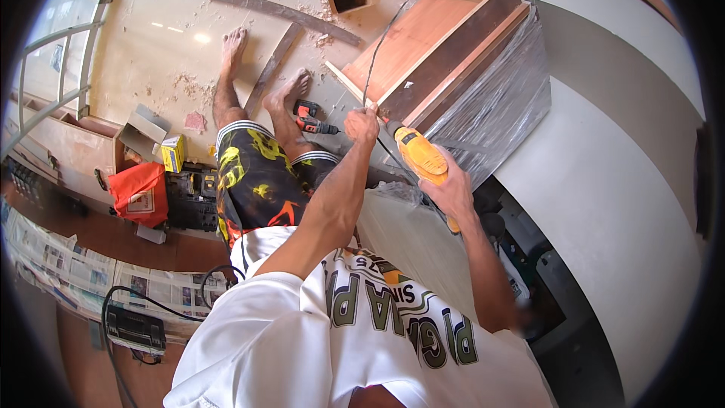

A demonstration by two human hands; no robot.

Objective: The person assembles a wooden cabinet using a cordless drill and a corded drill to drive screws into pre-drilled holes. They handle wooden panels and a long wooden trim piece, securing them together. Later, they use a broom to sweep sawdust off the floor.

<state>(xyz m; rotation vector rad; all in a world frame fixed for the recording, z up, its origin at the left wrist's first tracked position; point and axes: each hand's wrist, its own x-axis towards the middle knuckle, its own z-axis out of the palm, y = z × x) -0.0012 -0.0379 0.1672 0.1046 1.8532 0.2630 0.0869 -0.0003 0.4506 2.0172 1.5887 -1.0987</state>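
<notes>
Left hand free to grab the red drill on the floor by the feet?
Probably not as things stand: the left hand is gripping a cable, and the red drill lies far below it on the floor; nothing blocks the path.

Drill [421, 156]: yellow plastic, smooth, slight sheen; cabinet [442, 38]: reddish wood, matt panels, pale raw edges; wrap [502, 102]: clear plastic film, crinkled, glossy; floor [162, 26]: pale tile, polished, reflecting light, strewn with rough wood shavings; strips [279, 9]: grey, dull, flat; newspaper [75, 268]: matt paper; shirt [317, 332]: white cloth, soft; bag [140, 193]: orange, creased.
</notes>
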